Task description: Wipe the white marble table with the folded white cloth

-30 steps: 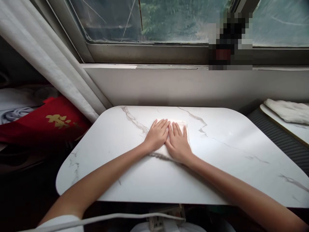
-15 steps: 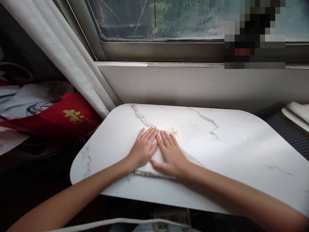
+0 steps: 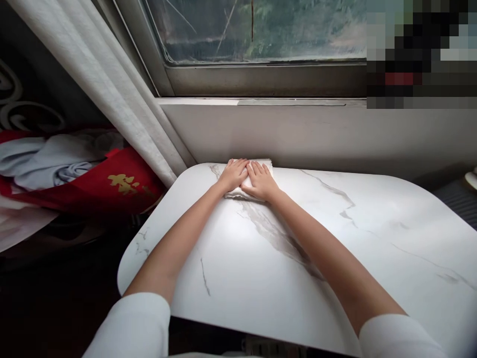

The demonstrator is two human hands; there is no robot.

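Observation:
A folded white cloth (image 3: 267, 163) lies at the far edge of a white marble-patterned table (image 3: 231, 258). My left hand (image 3: 234, 175) rests flat on the cloth's left half, fingers stretched forward. Beside it, my right hand (image 3: 262, 181) presses flat on the right half, its fingers extended too. The hands touch or nearly touch at the fingertips and thumbs. Much of the cloth is hidden beneath them. Both arms reach straight across the tabletop.
Behind the table runs a light wall (image 3: 298, 129) under a window (image 3: 298, 35). A white curtain (image 3: 97, 74) hangs at the left, near a red bag (image 3: 137, 179) with grey cloth (image 3: 55, 154) in it. A dark ribbed surface (image 3: 454, 199) borders the table's right end.
Both hands have slid the cloth away from me, from the table's middle to its far edge by the wall. The arms are now stretched farther, and white sleeves show.

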